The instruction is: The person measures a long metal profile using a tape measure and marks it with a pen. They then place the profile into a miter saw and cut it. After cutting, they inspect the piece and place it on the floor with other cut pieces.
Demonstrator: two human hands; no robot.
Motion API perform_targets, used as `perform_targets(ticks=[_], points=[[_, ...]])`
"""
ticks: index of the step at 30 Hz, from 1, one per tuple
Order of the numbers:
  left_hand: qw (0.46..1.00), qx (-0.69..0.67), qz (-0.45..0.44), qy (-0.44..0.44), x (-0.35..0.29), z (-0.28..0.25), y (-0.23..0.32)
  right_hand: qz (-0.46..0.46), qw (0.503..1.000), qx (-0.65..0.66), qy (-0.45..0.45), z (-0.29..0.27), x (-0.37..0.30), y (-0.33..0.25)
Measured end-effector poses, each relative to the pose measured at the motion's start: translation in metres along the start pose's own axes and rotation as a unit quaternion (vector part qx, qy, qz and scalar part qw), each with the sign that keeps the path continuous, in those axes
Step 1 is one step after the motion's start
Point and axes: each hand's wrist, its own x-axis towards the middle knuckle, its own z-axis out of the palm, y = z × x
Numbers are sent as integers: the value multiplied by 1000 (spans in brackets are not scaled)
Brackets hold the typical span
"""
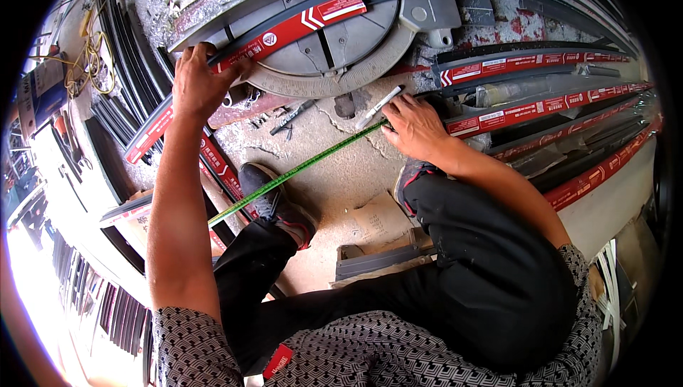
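Observation:
A long dark profile strip with red printed film (334, 7) lies slantwise over the round bed of a mitre saw (306, 56). My left hand (203, 81) grips this strip beside the saw's left edge, fingers over the far side and thumb on the near side. Near the saw's front, my right hand (416, 127) is closed, with a white marker pen (380, 106) sticking out past its fingers. A green tape measure blade (299, 170) runs from that hand down left to below my left forearm. The dark tape case shows only partly behind the right hand.
Wrapped dark profiles with red labels (533, 106) are stacked at the right. More dark strips (131, 52) and a yellow cord (92, 67) lie at the left. A dark pen-like tool (292, 117) and cardboard (380, 220) rest on the concrete floor near my shoes (267, 191).

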Motion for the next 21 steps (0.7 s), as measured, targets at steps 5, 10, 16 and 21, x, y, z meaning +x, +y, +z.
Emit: perform_targets(ticks=[5,10,16,21], points=[[1000,-9,2,13,1,2,1,-4,1000,7,-26,8,2,6],[995,-99,30,17,6,17,-17,23,995,71,-71,2,6,9],[999,-1,-33,-35,14,43,-32,12,993,111,-49,6,5,7],[1000,-3,-23,-17,13,35,-20,25,992,125,-3,25,-1,18]])
